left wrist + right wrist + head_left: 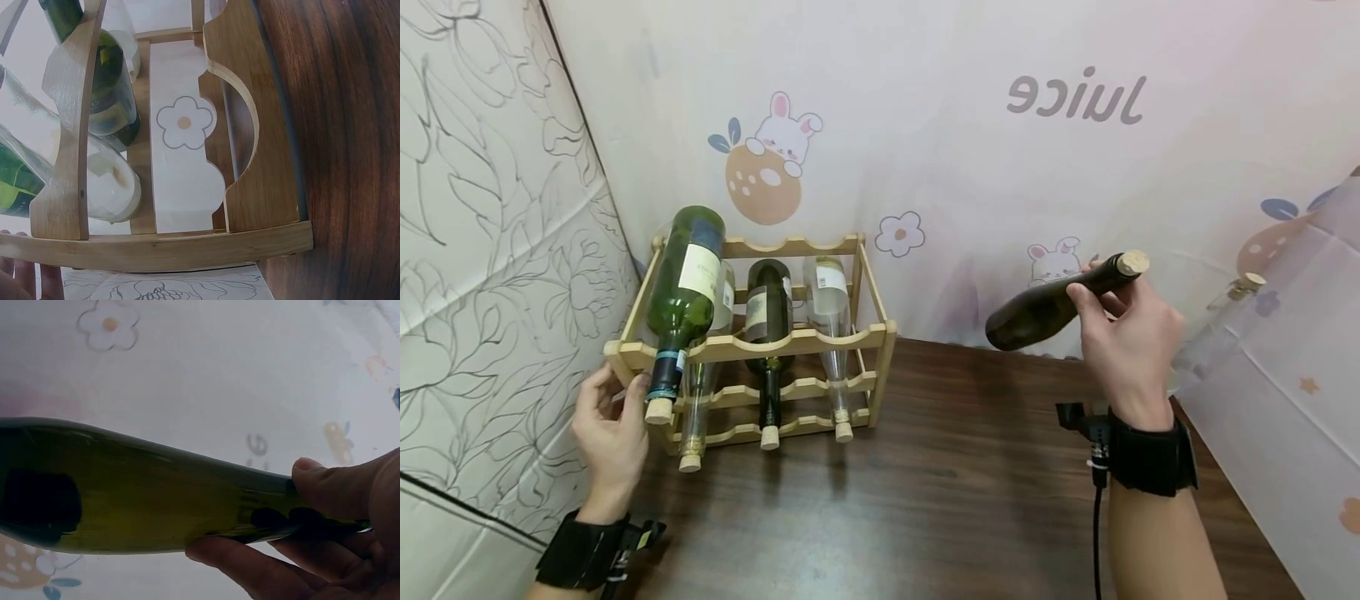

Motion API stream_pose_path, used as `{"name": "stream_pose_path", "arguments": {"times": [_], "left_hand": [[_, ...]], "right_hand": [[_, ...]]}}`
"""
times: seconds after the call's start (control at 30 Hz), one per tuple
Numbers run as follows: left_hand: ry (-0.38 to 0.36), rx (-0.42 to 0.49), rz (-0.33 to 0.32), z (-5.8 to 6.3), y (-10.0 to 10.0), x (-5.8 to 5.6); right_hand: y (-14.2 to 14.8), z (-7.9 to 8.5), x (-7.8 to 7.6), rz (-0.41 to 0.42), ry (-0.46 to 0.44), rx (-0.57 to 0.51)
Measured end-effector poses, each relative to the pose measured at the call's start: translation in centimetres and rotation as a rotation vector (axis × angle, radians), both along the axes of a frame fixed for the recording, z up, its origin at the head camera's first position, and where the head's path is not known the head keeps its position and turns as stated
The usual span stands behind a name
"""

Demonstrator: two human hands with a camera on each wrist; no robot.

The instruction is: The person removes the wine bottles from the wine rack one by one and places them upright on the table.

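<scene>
In the head view my right hand [1131, 350] grips a dark green wine bottle [1037, 312] by its neck. The bottle is tilted, with its cork up at the right and its base toward the rack. Thumb and fingers [334, 487] lie on opposite sides of the neck in the right wrist view. At the left, my left hand [613, 429] holds the front left corner of a wooden wine rack [880, 337]. A green bottle with a white label [700, 275] lies on the rack's top tier, its corked neck close to my left thumb.
Lower in the rack lie a clear bottle [696, 408], a dark bottle [769, 383] and another clear bottle [833, 358], corks toward me. A clear corked bottle [1228, 304] stands at the right wall. Printed cloth walls [940, 125] enclose the dark wooden table [925, 500].
</scene>
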State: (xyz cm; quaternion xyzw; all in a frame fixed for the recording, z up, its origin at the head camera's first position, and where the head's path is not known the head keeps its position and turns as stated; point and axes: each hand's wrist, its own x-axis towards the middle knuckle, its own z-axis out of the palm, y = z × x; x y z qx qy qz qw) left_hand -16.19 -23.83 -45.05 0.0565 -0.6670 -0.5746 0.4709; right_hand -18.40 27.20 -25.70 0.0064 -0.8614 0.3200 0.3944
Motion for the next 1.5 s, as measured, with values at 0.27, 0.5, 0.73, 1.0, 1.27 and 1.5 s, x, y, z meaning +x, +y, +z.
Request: {"name": "stream_pose_path", "arguments": {"times": [0.27,0.5,0.73,1.0,1.27,1.5], "left_hand": [[-0.033,-0.011,-0.005,-0.2,0.2,0.3],[-0.007,0.003,0.020,-0.3,0.0,0.2],[-0.034,-0.013,0.027,-0.6,0.0,0.6],[-0.021,0.001,0.015,-1.0,0.1,0.6],[0.007,0.019,0.009,-0.6,0.3,0.4],[0.006,0.007,0.007,0.2,0.2,0.0]], "right_hand": [[3.9,-0.8,-1.9,-0.099,-0.284,-0.061],[6.6,-2.6,-3.9,-0.177,-0.338,-0.027],[8.6,-4.2,-5.3,-0.212,-0.379,-0.012],[9.8,-5.1,-5.9,-0.215,-0.425,-0.001],[10.5,-4.2,-7.1,-0.226,-0.457,-0.039],[10.7,-4.3,-7.7,-0.233,-0.450,-0.079]]}}
